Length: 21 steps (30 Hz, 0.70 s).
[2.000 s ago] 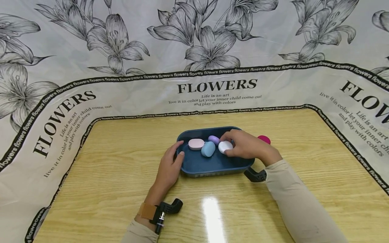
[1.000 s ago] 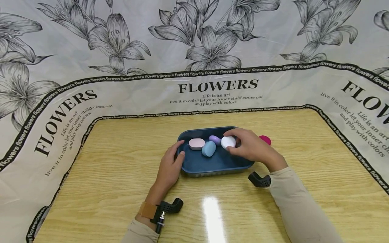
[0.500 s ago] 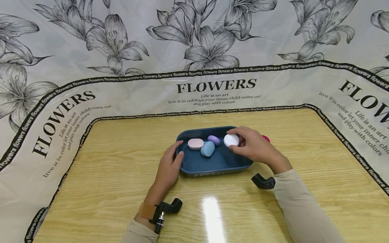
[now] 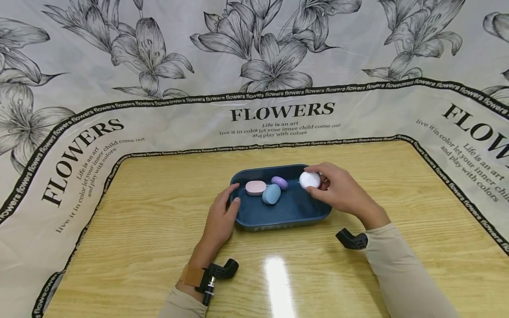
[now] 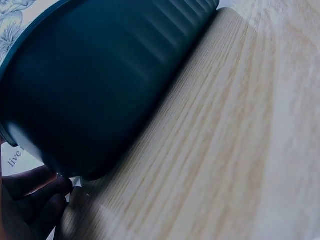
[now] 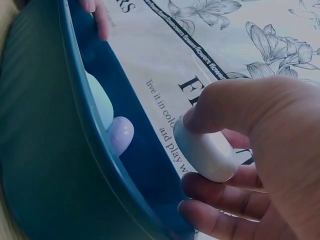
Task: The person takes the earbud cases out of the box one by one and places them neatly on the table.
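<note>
Between thumb and fingers my right hand pinches a smooth white rounded piece, over the right end of a dark blue tray. The right wrist view shows this white piece raised, one side tinted light blue. At the tray's left end my left hand grips the rim, with fingertips over the edge. Inside the tray lie a pale pink oval piece, a light blue rounded piece and a small purple oval piece. Their exact kind cannot be told.
The tray stands on a light wood-grain table. A floral-printed white sheet rises behind and along the sides. Each wrist carries a black camera mount, one of them the left mount.
My right hand has lifted the white piece from beside the purple one and carried it rightward. The magenta thing seen behind that hand is now hidden. My left hand stays at the tray.
</note>
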Each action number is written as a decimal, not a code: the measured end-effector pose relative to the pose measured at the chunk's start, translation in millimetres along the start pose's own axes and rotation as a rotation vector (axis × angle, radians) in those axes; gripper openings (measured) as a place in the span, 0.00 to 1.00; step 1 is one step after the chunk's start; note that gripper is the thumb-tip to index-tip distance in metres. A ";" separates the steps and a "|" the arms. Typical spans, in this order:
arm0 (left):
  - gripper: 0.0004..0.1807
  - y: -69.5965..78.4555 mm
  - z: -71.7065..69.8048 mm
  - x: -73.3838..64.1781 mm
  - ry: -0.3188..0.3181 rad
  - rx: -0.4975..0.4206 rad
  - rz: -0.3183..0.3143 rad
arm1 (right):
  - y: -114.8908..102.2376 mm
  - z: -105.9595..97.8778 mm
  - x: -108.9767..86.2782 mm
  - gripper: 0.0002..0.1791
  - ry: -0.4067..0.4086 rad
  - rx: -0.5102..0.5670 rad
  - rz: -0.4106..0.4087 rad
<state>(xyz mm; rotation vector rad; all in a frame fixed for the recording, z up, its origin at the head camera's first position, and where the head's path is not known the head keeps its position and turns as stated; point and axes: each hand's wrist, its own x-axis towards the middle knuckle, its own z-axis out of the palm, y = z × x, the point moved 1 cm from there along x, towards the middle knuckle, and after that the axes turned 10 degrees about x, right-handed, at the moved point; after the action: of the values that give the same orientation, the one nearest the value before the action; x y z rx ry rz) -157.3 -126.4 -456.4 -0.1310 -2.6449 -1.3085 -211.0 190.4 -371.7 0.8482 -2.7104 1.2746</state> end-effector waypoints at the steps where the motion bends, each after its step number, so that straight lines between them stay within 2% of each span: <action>1: 0.23 0.0 -0.1 0.2 0.000 0.002 -0.001 | 0.5 -0.9 -0.5 0.24 0.003 0.000 0.000; 11: 0.23 0.3 -0.6 -0.5 -0.011 0.015 -0.021 | 5.5 -10.8 -7.4 0.24 0.054 0.016 -0.001; 17: 0.24 0.0 -0.2 -0.1 -0.008 0.013 -0.007 | 4.0 -19.1 -11.9 0.23 0.096 0.063 0.008; 21: 0.24 -0.2 -0.2 -0.2 0.000 0.005 0.007 | 3.7 -24.8 -13.9 0.23 0.117 0.035 0.005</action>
<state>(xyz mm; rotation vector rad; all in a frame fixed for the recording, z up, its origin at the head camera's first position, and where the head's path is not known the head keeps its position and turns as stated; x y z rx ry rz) -157.2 -126.7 -456.4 -0.1390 -2.6452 -1.2997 -205.8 216.6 -361.3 0.7443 -2.6090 1.3320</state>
